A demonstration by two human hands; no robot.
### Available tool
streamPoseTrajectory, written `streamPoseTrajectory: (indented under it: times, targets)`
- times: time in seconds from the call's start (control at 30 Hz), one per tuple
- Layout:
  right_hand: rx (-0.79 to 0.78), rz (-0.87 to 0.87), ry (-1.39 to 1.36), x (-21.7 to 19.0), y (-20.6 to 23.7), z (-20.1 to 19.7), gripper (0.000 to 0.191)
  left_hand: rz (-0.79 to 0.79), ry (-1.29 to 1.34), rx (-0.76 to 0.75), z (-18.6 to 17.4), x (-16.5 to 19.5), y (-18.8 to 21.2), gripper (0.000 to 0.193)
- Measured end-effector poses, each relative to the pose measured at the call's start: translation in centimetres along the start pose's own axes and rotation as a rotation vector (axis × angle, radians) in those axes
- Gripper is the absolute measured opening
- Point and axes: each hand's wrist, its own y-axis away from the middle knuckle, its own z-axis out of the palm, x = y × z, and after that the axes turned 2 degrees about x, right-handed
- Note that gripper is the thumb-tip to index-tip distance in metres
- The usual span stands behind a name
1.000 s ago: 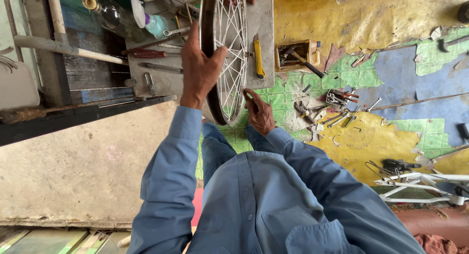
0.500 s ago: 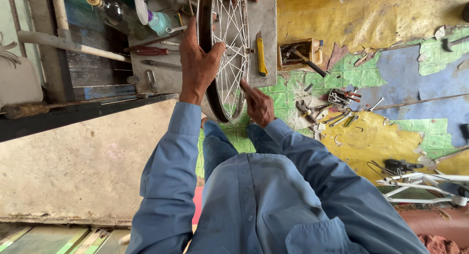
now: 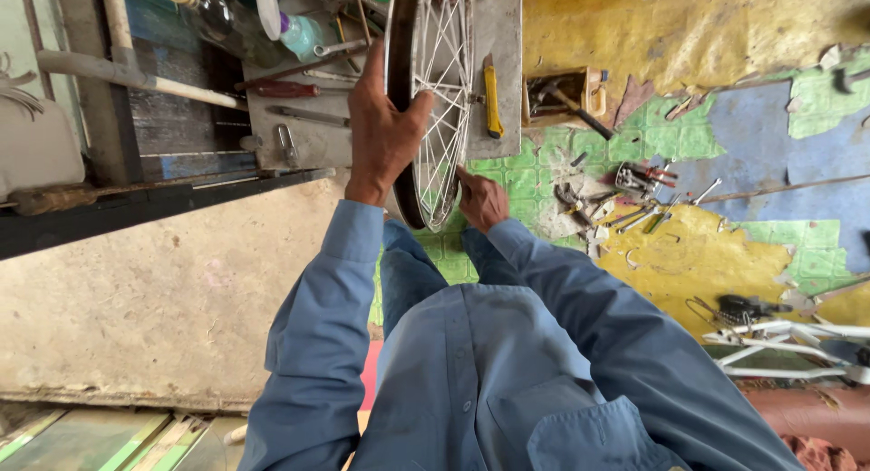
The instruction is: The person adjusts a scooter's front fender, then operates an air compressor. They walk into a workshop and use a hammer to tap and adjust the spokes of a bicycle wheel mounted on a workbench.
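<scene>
A spoked bicycle wheel (image 3: 441, 63) stands on edge in front of me, its lower rim down between my knees. My left hand (image 3: 382, 131) grips the dark rim from the left side, thumb hooked over it. My right hand (image 3: 481, 199) sits lower at the right face of the wheel, fingers curled with the forefinger pointing into the spokes. Whether it pinches a small tool or a spoke nipple is hidden. Both arms wear blue sleeves.
A grey bench top (image 3: 308, 117) behind the wheel carries a red-handled screwdriver (image 3: 283, 89), spanners, a yellow-handled tool (image 3: 491, 97) and bottles. Loose pliers and wrenches (image 3: 634, 194) litter the painted floor at right, beside a small wooden box (image 3: 564, 95). A white bicycle frame (image 3: 797, 344) lies far right.
My left hand has slid slightly down the rim and kept its grip. My right hand moved up from the rim's lower edge to the spokes. The view shifted a little.
</scene>
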Motion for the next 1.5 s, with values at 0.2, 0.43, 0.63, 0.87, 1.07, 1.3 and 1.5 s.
streamPoseTrajectory:
  times: [0.2, 0.43, 0.63, 0.87, 1.07, 1.3, 1.5]
  targets:
    - [-0.135, 0.035, 0.138, -0.3, -1.8, 0.2, 0.006, 0.111, -0.013, 0.018, 0.7, 0.9, 0.7, 0.057]
    - [-0.076, -0.058, 0.166, 1.0, -2.3, 0.2, 0.017, 0.156, -0.033, 0.041, 1.1, 0.9, 0.4, 0.058]
    - [-0.228, 0.093, 0.227, 0.9, -1.5, -0.1, 0.010, 0.305, -0.067, 0.086, 1.0, 0.7, 0.3, 0.055]
    - [-0.072, 0.129, 0.151, 0.2, -2.8, -0.3, 0.044, 0.088, -0.037, 0.044, 0.4, 0.8, 0.1, 0.047]
    - [-0.090, 0.067, 0.242, 0.6, -2.8, 1.0, 0.050, 0.239, -0.072, 0.065, 1.1, 0.5, 0.6, 0.063]
    - [-0.142, 0.094, 0.247, 1.4, -3.5, 1.1, 0.042, 0.068, -0.040, 0.011, 1.3, 0.5, 0.7, 0.060]
    - [-0.119, -0.005, 0.263, 2.1, -3.2, 1.1, 0.046, 0.187, -0.052, 0.047, 1.3, 0.2, 0.8, 0.057]
